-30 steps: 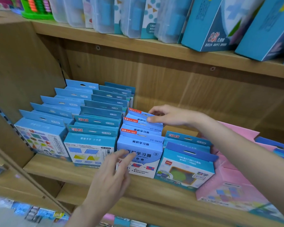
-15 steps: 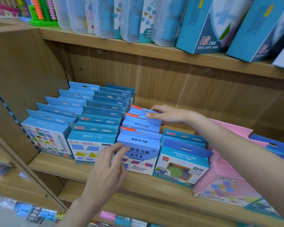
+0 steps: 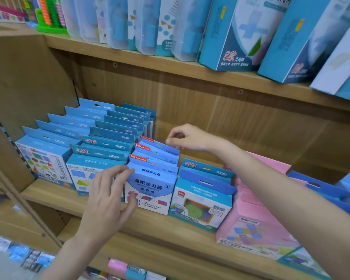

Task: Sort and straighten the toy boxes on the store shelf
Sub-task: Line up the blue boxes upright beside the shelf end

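Both hands [image 3: 109,196] [image 3: 187,137] on light-blue boxes [image 3: 153,186]

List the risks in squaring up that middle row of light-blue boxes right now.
1. The right hand grips only the thin hang tab of the rearmost box; pulling there could bend it.
2. The left hand touches just the left edge of the front box, so pushing might twist it against the neighbouring deli box.

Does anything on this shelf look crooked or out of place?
Yes. The pink box on the right leans back at a slant instead of standing straight like the blue rows. The light-blue row between the left hand and right hand looks slightly fanned.
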Action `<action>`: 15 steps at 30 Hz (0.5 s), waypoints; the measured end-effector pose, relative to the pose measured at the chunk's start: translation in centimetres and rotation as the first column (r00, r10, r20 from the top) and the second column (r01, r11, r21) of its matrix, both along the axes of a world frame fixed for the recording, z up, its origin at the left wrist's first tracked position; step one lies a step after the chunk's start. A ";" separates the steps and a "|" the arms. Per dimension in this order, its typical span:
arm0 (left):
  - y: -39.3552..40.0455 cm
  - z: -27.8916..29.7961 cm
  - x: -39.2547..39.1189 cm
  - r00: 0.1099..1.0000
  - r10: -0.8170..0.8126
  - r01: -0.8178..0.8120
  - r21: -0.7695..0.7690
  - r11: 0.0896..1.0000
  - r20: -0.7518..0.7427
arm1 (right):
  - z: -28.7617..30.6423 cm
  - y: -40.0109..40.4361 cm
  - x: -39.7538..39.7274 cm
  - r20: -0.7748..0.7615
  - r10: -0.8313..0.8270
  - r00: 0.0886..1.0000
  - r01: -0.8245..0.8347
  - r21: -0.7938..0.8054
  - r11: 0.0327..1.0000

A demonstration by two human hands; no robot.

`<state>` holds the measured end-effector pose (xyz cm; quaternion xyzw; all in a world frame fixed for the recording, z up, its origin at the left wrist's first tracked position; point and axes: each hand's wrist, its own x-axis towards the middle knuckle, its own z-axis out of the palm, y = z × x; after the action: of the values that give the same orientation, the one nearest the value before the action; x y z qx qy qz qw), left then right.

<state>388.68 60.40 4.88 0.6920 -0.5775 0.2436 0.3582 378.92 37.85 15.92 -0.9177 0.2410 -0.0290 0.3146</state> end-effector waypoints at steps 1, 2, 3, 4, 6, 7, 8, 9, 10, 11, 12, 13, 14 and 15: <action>0.1 -0.1 -0.2 0.999 0.004 -0.005 0.031 1.000 0.032 | -0.2 0.4 0.2 -0.034 0.050 0.998 -0.051 -0.052 0.997; 0.1 -0.2 -0.3 0.998 0.007 -0.011 0.067 0.998 0.069 | -0.4 0.6 0.5 -0.075 0.092 0.993 -0.099 -0.092 0.991; 0.1 -0.3 -0.3 0.995 0.012 -0.022 0.103 0.994 0.097 | -0.6 0.8 0.7 -0.115 0.119 0.986 -0.132 -0.117 0.984; 0.0 -0.4 -0.2 0.993 0.022 -0.038 0.132 0.991 0.114 | -0.8 0.8 1.0 -0.144 0.129 0.981 -0.149 -0.131 0.980; -0.1 -0.3 0.2 0.989 0.041 -0.066 0.176 0.982 0.142 | -0.8 0.7 1.4 -0.153 0.121 0.981 -0.141 -0.126 0.982; -0.2 -0.2 0.5 0.987 0.045 -0.075 0.193 0.978 0.156 | -0.8 0.7 1.6 -0.147 0.112 0.983 -0.127 -0.103 0.987; -0.3 0.0 0.7 0.985 0.041 -0.075 0.207 0.976 0.167 | -0.8 0.5 1.8 -0.141 0.099 0.985 -0.111 -0.075 0.991; -0.3 0.0 0.9 0.984 0.031 -0.069 0.214 0.974 0.175 | -0.8 0.4 2.0 -0.137 0.087 0.987 -0.095 -0.052 0.994; -0.3 0.1 1.1 0.984 0.019 -0.059 0.222 0.973 0.175 | -0.8 0.2 2.1 -0.138 0.073 0.988 -0.079 -0.038 0.996; -0.3 0.2 1.2 0.985 0.006 -0.045 0.228 0.973 0.170 | -0.9 0.1 2.2 -0.144 0.060 0.988 -0.065 -0.029 0.998; -0.4 0.3 1.4 0.987 -0.011 -0.026 0.229 0.973 0.159 | -0.9 0.0 2.2 -0.152 0.047 0.987 -0.051 -0.025 0.998; -0.5 0.4 1.7 0.989 -0.031 -0.003 0.224 0.975 0.145 | -0.8 0.0 2.2 -0.165 0.035 0.986 -0.041 -0.029 0.999; -0.6 0.5 2.0 0.990 -0.055 0.025 0.219 0.975 0.132 | -0.7 -0.1 2.2 -0.182 0.025 0.983 -0.033 -0.037 0.999; -0.8 0.7 2.3 0.989 -0.083 0.055 0.212 0.976 0.125 | -0.5 -0.2 2.2 -0.202 0.011 0.979 -0.021 -0.049 0.999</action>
<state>391.02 59.63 5.57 0.6872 -0.6462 0.2150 0.2529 381.13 37.69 15.38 -0.9255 0.2633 0.0604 0.2654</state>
